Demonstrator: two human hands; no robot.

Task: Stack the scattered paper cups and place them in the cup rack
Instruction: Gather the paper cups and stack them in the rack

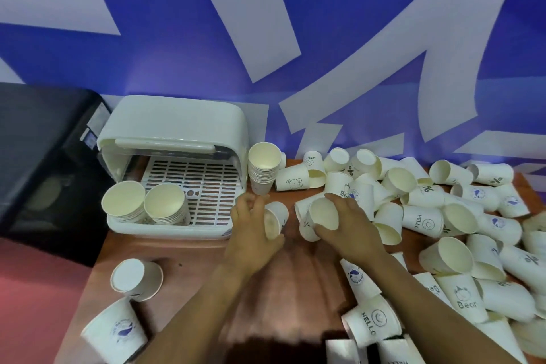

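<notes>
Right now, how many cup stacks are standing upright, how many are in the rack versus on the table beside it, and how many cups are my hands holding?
Stacks in the cup rack: 2
Stack on the table beside it: 1
Total stacks: 3
Cups held: 2, one in the left hand, one in the right hand

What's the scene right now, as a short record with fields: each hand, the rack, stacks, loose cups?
left hand: grips one paper cup
right hand: grips another cup, mouth toward camera
cup rack: white, lid open, on the table's left
stacks in rack: two, upright at the tray's front left
stack outside rack: one, upright beside the rack's right wall
loose cups: many, mostly tipped over, on the right
</notes>
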